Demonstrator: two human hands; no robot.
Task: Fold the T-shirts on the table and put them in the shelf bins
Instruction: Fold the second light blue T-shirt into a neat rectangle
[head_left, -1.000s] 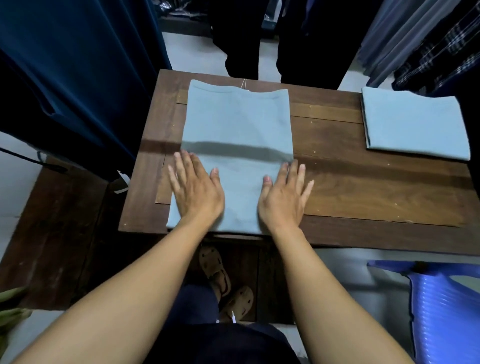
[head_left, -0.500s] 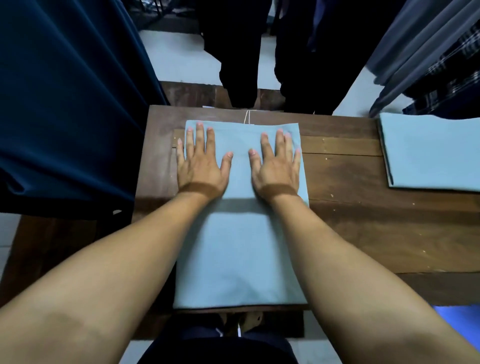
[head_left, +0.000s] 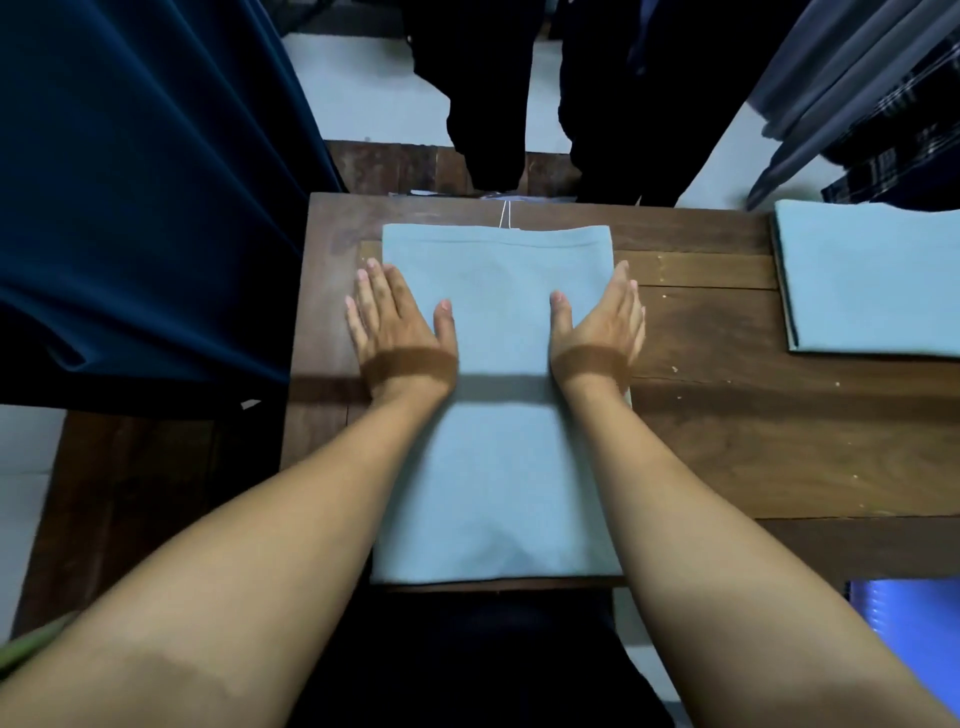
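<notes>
A light blue T-shirt (head_left: 493, 415) is laid flat on the wooden tabletop (head_left: 779, 441). It is folded into a long strip that runs from the near edge to close by the far edge. The left hand (head_left: 397, 325) is laid flat on the shirt's left side, with the fingers straight and spread a little. Its outer fingers are over the edge and on the wood. The right hand (head_left: 600, 325) is set at the shirt's right side and tipped up on its edge. Its fingers are straight and close together, and the thumb is on the cloth. Nothing is gripped by either hand.

The step seems to be smoothing and squaring the strip before it is folded short. This is done best when the cloth is pressed lightly and both sides are pushed in evenly, so the long edges come out straight. With too hard a push, the soft cloth could be bunched into a ridge in the middle. The near end lies right at the tabletop's edge, so it should be watched in case it slips off.

A second folded T-shirt (head_left: 872, 280) of the same colour is seen at the right, well apart. No shelf bins can be seen, so the putting away is judged to be left for later
</notes>
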